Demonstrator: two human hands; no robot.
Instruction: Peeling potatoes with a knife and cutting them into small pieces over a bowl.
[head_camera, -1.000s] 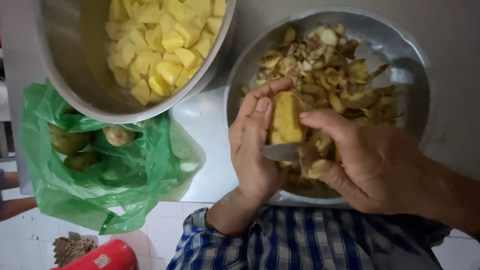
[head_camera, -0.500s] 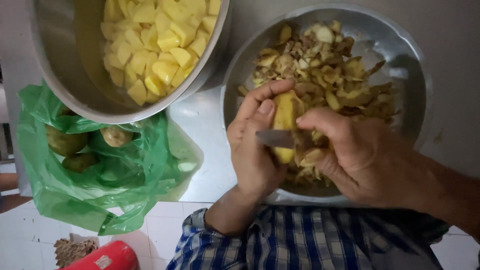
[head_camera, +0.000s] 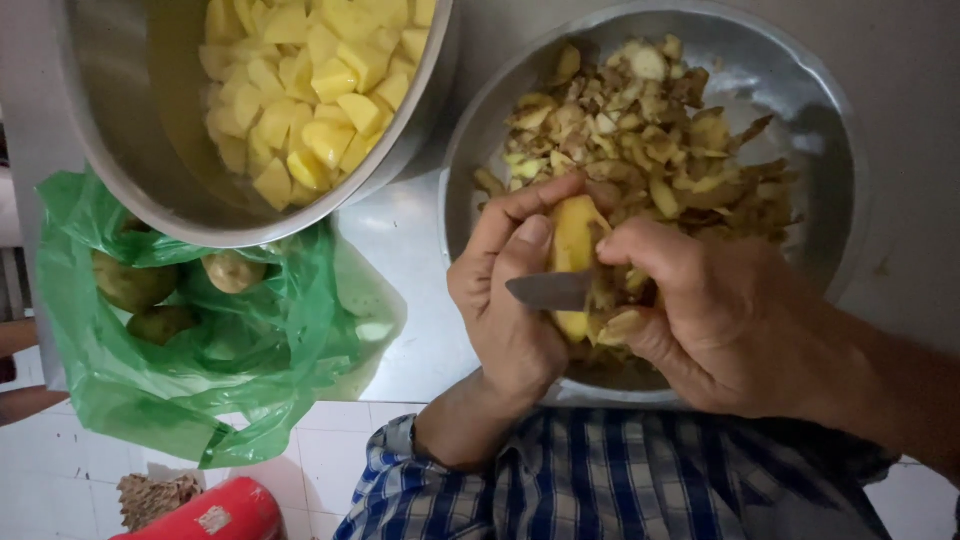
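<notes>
My left hand (head_camera: 510, 300) grips a partly peeled yellow potato (head_camera: 573, 240) over a wide metal bowl (head_camera: 820, 130) full of peels. My right hand (head_camera: 720, 320) holds a knife (head_camera: 550, 291), its blade lying across the potato's middle, thumb pressed below the blade. A strip of peel hangs by the right fingers. Both hands hover above the near part of the peel bowl.
A large steel pot (head_camera: 130, 150) with cut yellow potato chunks (head_camera: 310, 90) stands at the upper left. Below it a green plastic bag (head_camera: 230, 360) holds unpeeled potatoes (head_camera: 135, 285). A red object (head_camera: 210, 515) lies on the tiled floor. My checked shirt (head_camera: 600, 480) fills the bottom.
The knife blade has slid up along the potato, and the potato has turned a little in my left hand. Both hands stay over the peel bowl.
</notes>
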